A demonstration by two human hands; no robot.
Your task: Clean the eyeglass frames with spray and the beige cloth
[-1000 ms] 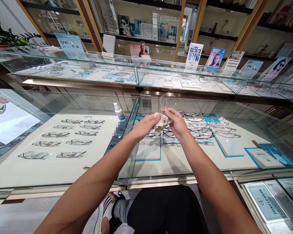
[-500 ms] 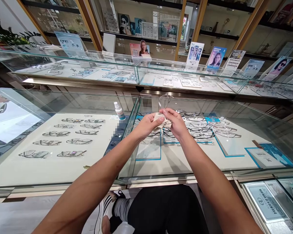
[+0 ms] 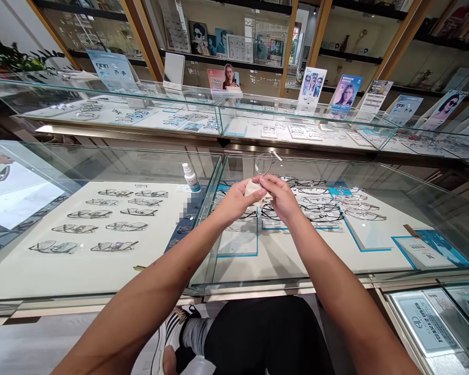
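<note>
Both my hands meet above the glass display case. My left hand pinches a small beige cleaning cloth against a pair of thin metal-rimmed glasses. My right hand grips the glasses from the right, with one round lens sticking up above my fingers. The lower part of the glasses is hidden by the cloth and my fingers.
A small white spray bottle stands on the case top left of my hands. Rows of spectacle frames lie inside the case. A second glass counter with upright leaflets runs behind. My knee and shoe are below.
My hands have drawn closer together and the cloth is bunched smaller between my fingers. The glasses have tilted slightly, the lens staying above my fingers.
</note>
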